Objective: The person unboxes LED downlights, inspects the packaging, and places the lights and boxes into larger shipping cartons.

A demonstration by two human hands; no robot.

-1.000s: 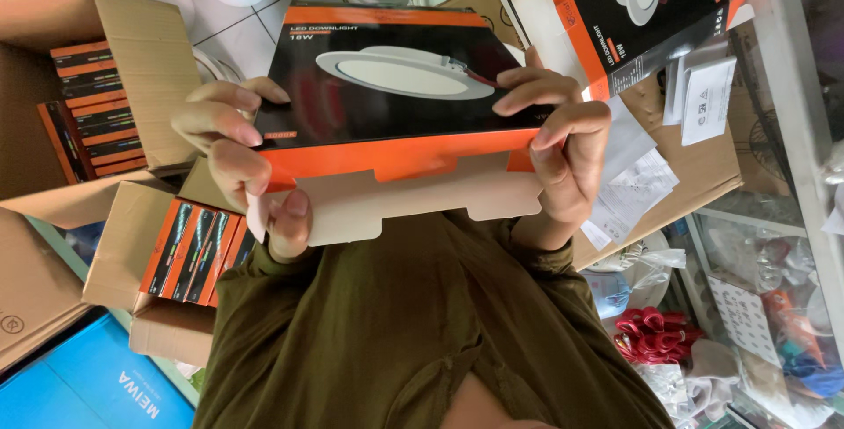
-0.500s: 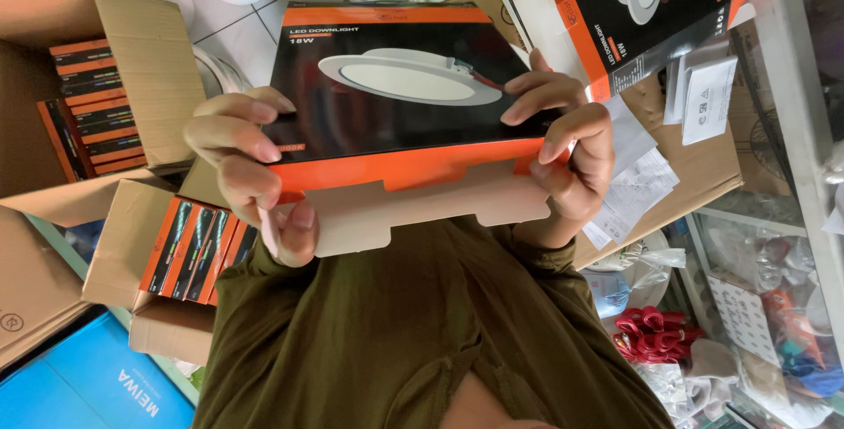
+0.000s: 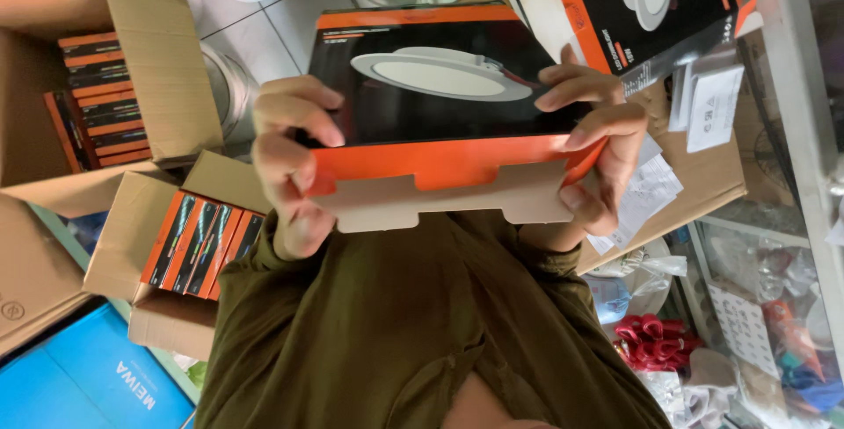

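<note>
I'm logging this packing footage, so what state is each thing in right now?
Black and orange box: held in both hands, end flap open.
Left hand: gripping the box's left edge.
Right hand: gripping the box's right edge.
Small carton: open, boxes standing on edge inside.
Large carton: open, partly filled with stacked boxes.
Second black and orange box: lying on a pile, shut or open unclear.

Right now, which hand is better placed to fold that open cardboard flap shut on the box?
Probably the left hand: its thumb lies by the flap end, while the right hand is spread over the orange-black box face and edge, steadying it.
</note>
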